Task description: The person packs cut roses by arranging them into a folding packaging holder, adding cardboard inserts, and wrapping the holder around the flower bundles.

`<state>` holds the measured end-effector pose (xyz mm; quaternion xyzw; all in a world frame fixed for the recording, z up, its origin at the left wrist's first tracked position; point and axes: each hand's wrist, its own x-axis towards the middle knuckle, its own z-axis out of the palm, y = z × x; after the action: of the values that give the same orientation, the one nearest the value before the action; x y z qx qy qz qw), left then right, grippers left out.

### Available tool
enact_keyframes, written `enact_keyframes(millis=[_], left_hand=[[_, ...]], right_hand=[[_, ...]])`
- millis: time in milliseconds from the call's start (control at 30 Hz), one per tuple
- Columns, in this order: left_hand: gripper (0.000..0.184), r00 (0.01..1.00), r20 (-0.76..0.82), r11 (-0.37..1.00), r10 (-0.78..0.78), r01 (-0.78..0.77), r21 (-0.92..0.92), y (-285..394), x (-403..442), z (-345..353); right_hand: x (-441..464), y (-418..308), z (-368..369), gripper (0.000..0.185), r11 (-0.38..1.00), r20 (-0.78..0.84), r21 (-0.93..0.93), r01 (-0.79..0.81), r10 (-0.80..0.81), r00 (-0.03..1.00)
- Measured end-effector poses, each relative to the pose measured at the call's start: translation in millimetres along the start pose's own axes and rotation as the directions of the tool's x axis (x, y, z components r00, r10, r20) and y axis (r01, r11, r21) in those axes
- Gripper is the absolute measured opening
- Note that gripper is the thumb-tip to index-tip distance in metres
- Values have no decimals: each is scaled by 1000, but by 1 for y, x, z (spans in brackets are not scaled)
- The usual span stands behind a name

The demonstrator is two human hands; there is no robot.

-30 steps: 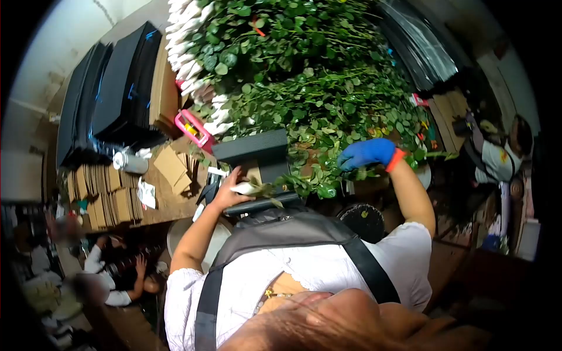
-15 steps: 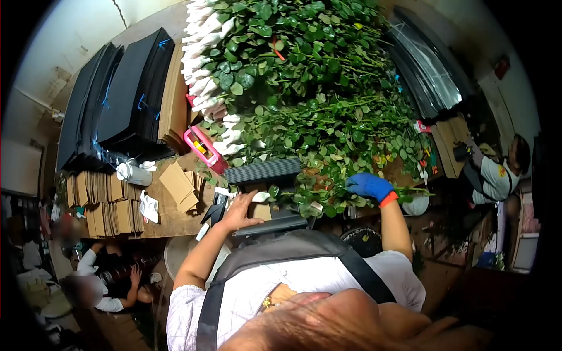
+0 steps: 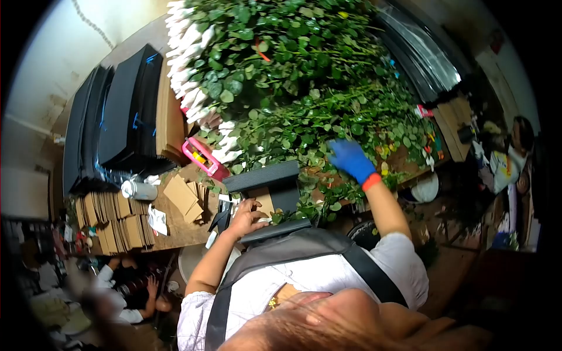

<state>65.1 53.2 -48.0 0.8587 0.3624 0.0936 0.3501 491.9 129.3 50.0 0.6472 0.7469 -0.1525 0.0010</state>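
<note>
My left hand [image 3: 247, 219], bare, rests at the left end of an open wrapper of black corrugated board [image 3: 263, 177] in front of me. Its thumb and bent fingers are apart over a brown cardboard piece [image 3: 264, 203]. A small white-covered flower head [image 3: 265, 221] lies by the thumb, its stem partly hidden among leaves. In a blue glove with a red cuff, my right hand [image 3: 351, 161] reaches over leafy rose stems [image 3: 328, 105], fingers stretched to the left and slightly blurred. I see nothing held in it. White sleeves [image 3: 184, 55] cover the flower heads at the pile's left.
Stacks of black board [image 3: 130, 108] stand at the left. Nearer are cut cardboard pieces [image 3: 120, 216], a white bottle [image 3: 139, 190] and a pink basket [image 3: 205, 159]. Plastic-wrapped sheets [image 3: 424, 55] lie at the right. Co-workers [image 3: 137, 295] sit lower left and stand right.
My right hand has moved up and left, away from the stems beside the wrapper to the pile. My left hand's fingers have bent inward, and the white-covered flower head sits lower, nearer me.
</note>
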Motion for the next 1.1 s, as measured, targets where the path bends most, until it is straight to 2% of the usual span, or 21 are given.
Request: enact_keyframes(millis=[33,67,100,133,200,267,333,433,567,600,700,733,800,833,933,1033,1067,1100], left_hand=[[29,1000,4,1000,-6,6,4,2,2,-1],[28,1000,-11,1000,-3,3,19,6,2,-2],[27,1000,-21,1000,5,-5,6,7,3,-3],[27,1000,-27,1000,16,-16,14,7,3,-3],[27,999,-42,999,24,-23,29,9,4,-5],[26,999,-32,1000,11,-10,19,13,5,-7],[26,999,-35,1000,5,-4,4,13,5,-7],[27,999,-49,1000,2,-3,-13,13,3,-5],[25,997,-70,1000,19,-20,-14,11,3,-4],[25,999,-53,999,-11,8,-47,12,3,-5],[26,996,-86,999,35,-32,33,14,3,-5],[26,996,-87,999,34,-31,32,12,4,-6],[26,996,-85,999,28,-26,21,10,3,-3],[27,996,-75,999,39,-38,10,10,3,-4],[26,998,-61,999,31,-30,15,10,3,-5],[26,999,-52,1000,14,-13,10,10,2,-4],[26,998,-51,1000,21,-20,18,10,2,-5],[27,998,-50,999,28,-27,26,10,2,-5]], right_hand=[[23,0,-2,54,996,-256,-69,60,-76,964],[47,-2,-9,65,974,-472,-161,161,-219,854],[66,-16,-34,74,979,-390,-161,123,-177,903],[88,-13,-37,80,947,-448,-283,150,-269,853],[139,5,-3,75,941,-436,-337,30,-184,881],[163,17,42,65,957,-402,-288,-36,-87,912],[166,19,66,52,989,-331,-135,-63,14,943],[138,10,80,36,990,-498,-140,-32,-42,866],[97,-7,22,26,986,-514,-122,-109,31,857],[85,-11,1,33,979,-567,-174,-104,-13,823],[56,-28,-22,43,972,-675,-184,-150,-14,738],[52,-29,-13,48,978,-599,-166,-127,2,801],[55,-9,45,49,961,-285,-275,-9,-73,956],[57,2,77,50,947,-108,-315,62,-101,989],[58,12,132,56,898,-343,-440,-11,-157,926],[58,1,68,67,965,57,-255,57,-43,997],[61,3,53,68,977,1,-200,72,-74,997],[66,-2,28,66,995,-10,-62,72,-73,997]])
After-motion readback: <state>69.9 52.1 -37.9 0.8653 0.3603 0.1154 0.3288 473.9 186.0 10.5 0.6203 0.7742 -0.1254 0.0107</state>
